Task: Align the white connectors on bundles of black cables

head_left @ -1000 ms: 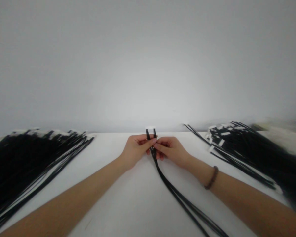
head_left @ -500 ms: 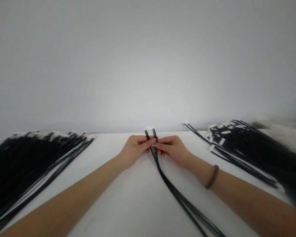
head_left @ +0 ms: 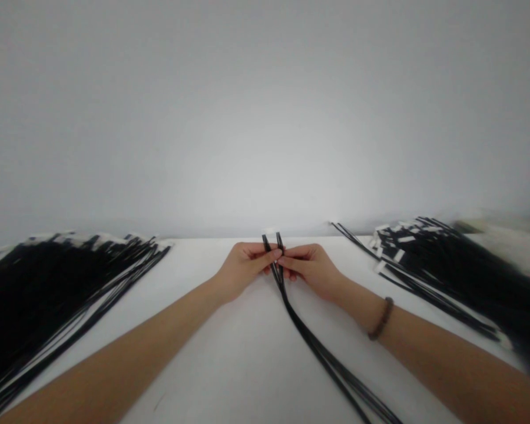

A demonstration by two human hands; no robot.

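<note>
Black cables (head_left: 307, 337) run from the lower right up to the middle of the head view, where they fork below a white connector (head_left: 271, 231). My left hand (head_left: 242, 268) pinches them just under the connector, thumb and fingers closed. From the other side, my right hand (head_left: 311, 266) grips the same cables, its fingertips touching those of the left. A dark beaded bracelet (head_left: 382, 319) circles my right wrist. Both hands hide part of the fork. The fine detail of the connector is blurred.
On the left lies a large pile of black cables (head_left: 48, 288) with white ends. Another cable pile (head_left: 459, 265) lies on the right, with one cable (head_left: 353, 238) sticking out toward the wall (head_left: 265, 118). The white table (head_left: 229, 365) meets that wall at the back.
Almost nothing differs. Both hands keep their pinch on the cables, and the whole view has shifted very slightly.
</note>
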